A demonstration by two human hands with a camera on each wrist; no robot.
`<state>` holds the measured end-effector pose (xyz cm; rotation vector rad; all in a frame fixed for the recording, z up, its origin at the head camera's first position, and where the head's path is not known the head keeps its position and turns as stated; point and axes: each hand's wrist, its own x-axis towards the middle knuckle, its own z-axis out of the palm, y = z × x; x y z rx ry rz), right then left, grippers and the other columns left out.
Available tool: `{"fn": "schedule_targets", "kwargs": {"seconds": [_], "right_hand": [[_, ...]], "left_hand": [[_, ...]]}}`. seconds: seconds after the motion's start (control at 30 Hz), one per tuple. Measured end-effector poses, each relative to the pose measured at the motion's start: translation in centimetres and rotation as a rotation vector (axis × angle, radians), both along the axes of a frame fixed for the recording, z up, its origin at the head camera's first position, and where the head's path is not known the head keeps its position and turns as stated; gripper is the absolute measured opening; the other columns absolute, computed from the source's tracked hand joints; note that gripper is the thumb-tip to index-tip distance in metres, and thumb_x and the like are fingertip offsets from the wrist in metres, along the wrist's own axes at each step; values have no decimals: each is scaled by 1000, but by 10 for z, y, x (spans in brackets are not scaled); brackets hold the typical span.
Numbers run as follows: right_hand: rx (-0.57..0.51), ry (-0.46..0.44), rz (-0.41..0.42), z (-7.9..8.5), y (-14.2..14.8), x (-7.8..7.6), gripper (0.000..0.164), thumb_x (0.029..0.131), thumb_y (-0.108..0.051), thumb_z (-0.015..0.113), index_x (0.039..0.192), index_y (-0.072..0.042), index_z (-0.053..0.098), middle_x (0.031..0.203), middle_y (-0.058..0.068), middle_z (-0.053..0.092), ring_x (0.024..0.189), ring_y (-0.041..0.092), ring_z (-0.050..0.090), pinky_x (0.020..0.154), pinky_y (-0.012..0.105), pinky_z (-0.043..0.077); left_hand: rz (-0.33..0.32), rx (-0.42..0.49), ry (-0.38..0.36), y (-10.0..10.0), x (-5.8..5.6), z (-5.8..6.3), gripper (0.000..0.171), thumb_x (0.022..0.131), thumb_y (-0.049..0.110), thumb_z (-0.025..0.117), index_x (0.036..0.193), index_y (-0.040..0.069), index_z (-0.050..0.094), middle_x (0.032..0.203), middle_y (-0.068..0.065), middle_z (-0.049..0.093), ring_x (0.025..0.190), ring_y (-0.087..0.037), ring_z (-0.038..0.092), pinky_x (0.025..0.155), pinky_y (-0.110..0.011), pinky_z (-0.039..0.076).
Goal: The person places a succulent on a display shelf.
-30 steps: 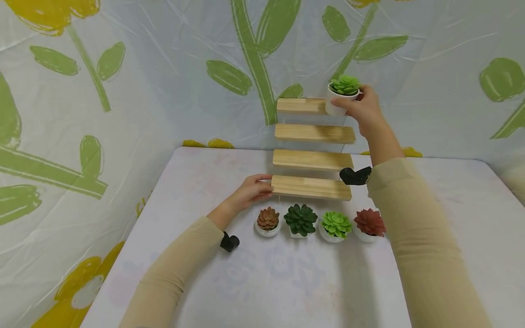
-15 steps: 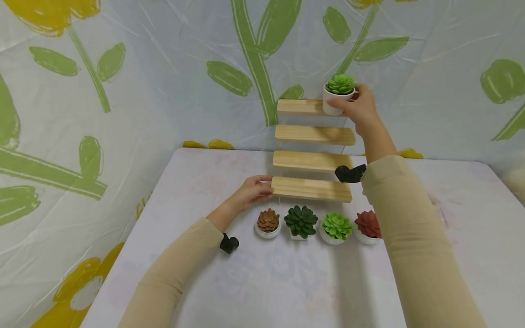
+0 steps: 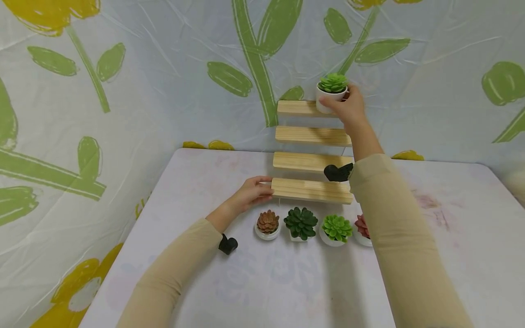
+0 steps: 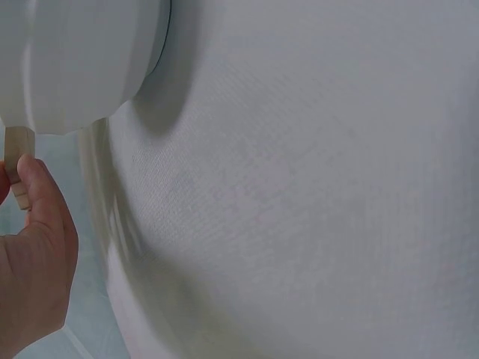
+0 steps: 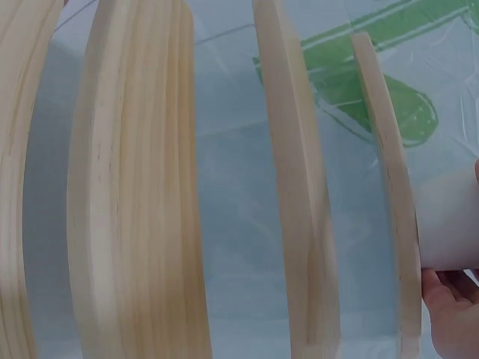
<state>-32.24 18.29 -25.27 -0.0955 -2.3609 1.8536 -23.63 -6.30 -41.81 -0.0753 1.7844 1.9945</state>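
My right hand [image 3: 348, 105] grips a white cup-like pot [image 3: 329, 98] with a bright green succulent [image 3: 333, 83] at the top board [image 3: 297, 108] of a stepped wooden shelf. In the right wrist view the pot [image 5: 449, 221] has its base right at the top board [image 5: 393, 172], with the fingers beside it. My left hand [image 3: 250, 193] pinches the left end of the lowest board [image 3: 311, 190]. The left wrist view has that hand [image 4: 41, 247] with thumb and finger on either side of the board's end [image 4: 20, 149].
In front of the shelf stand several white-potted succulents in a row: brown [image 3: 268, 222], dark green [image 3: 301, 223], light green [image 3: 336, 228] and red [image 3: 362, 226], the last partly behind the right sleeve [image 3: 406, 237]. A flower-patterned sheet [image 3: 172, 68] hangs behind the white table [image 3: 229, 291].
My right hand has moved left along the top board with the potted succulent. Its sleeve now covers more of the red succulent. The left hand stays on the lowest board.
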Motion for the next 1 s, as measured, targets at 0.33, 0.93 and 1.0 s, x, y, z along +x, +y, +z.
{"fn": "schedule_targets", "kwargs": {"seconds": [0.33, 0.93, 1.0], "right_hand": [[9, -13, -36, -3, -9, -1, 76, 86, -18, 66, 147, -12, 21, 144, 9, 30, 129, 21, 33, 103, 29, 36], [71, -53, 75, 17, 28, 16, 83, 86, -14, 66, 151, -15, 14, 150, 10, 24, 135, 21, 25, 109, 31, 27], [8, -52, 98, 22, 31, 20, 83, 86, -11, 66, 151, -15, 14, 151, 10, 22, 136, 21, 24, 109, 28, 26]], "left_hand": [[-16, 6, 10, 0, 2, 1, 47, 88, -6, 56, 134, -1, 46, 99, -11, 56, 74, -11, 59, 71, -21, 54], [-22, 4, 21, -2, -1, -1, 48, 88, -7, 57, 134, -1, 46, 97, -10, 56, 74, -11, 59, 78, -26, 54], [-22, 0, 24, -3, -1, -1, 48, 88, -7, 57, 134, -1, 46, 98, -11, 56, 75, -11, 60, 79, -27, 54]]}}
